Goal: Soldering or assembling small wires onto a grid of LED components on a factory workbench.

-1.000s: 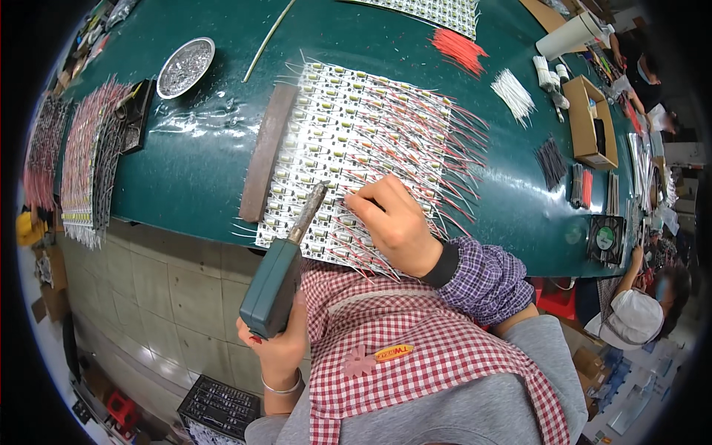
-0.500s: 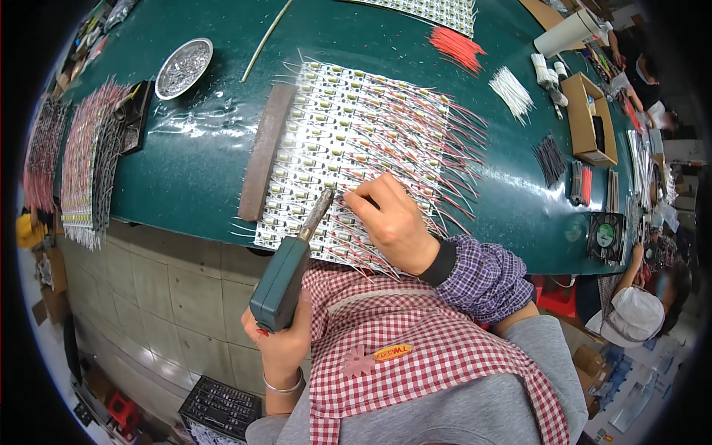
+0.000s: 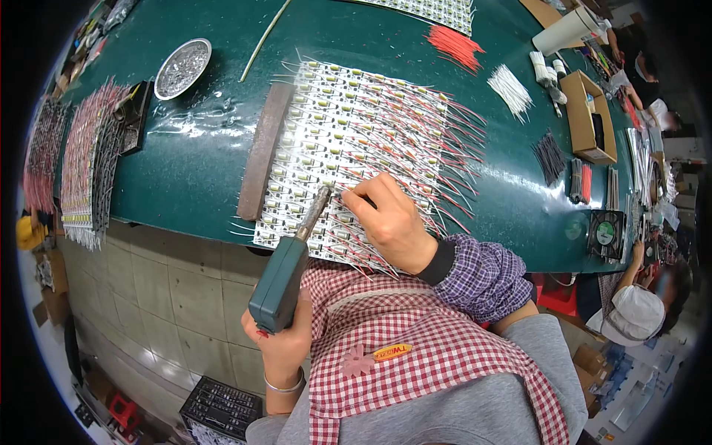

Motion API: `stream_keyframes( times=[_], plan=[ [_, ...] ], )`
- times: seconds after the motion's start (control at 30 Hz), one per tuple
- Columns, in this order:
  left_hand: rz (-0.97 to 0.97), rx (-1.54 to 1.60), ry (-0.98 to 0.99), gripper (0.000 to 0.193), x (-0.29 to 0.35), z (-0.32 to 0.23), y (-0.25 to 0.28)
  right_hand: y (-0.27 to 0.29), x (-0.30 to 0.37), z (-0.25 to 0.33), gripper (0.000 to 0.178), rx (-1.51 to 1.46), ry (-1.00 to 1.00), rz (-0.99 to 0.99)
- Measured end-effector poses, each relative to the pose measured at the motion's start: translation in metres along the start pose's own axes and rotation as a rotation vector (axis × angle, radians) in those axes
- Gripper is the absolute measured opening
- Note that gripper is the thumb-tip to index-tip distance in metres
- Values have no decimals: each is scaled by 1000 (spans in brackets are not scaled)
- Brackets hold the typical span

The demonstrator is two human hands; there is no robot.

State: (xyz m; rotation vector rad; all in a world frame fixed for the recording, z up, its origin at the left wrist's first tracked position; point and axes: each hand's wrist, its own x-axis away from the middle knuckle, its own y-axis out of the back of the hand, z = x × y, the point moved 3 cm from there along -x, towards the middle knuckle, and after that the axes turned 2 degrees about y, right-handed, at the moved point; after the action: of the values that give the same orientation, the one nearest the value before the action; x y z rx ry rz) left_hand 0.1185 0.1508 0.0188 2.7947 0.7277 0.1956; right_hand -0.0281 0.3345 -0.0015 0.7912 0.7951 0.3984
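Note:
A green soldering gun is gripped in my left hand, its metal tip pointing up onto a white panel of small circuit boards. My right hand rests over the panel, thumb and forefinger pinched on a thin wire close to the tip; the wire's end is hard to make out. Rows of red and white wires stick out from the boards on the panel's right part. Along the panel's left edge lies a brown bar.
On the green table are a metal bowl of clippings, red wires, white wires, black wires and a cardboard box. Wired panels overhang the left edge. Other people sit at the right. A black crate stands below.
Almost nothing differs. The view has shifted very slightly; the soldering gun's tip and my right hand's pinch stay at the same spot on the panel.

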Motion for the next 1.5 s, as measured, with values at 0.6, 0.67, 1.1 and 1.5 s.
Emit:
stream_keyframes(
  times=[0.6, 0.67, 1.1, 1.5],
  plan=[
    [-18, -128, 4, 44, 18, 20, 15, 10, 0, 6, 33, 16, 37, -60],
    [-21, -122, -16, 42, 17, 17, 16, 9, 3, 11, 33, 4, 41, -57],
    [7, -193, -158, 41, 19, 17, 19, 1, 8, 14, 29, -11, 25, -2],
    [3, -94, -92, 18, 10, -6, 9, -1, 6, 17, 30, 28, 27, 8]
  ],
)
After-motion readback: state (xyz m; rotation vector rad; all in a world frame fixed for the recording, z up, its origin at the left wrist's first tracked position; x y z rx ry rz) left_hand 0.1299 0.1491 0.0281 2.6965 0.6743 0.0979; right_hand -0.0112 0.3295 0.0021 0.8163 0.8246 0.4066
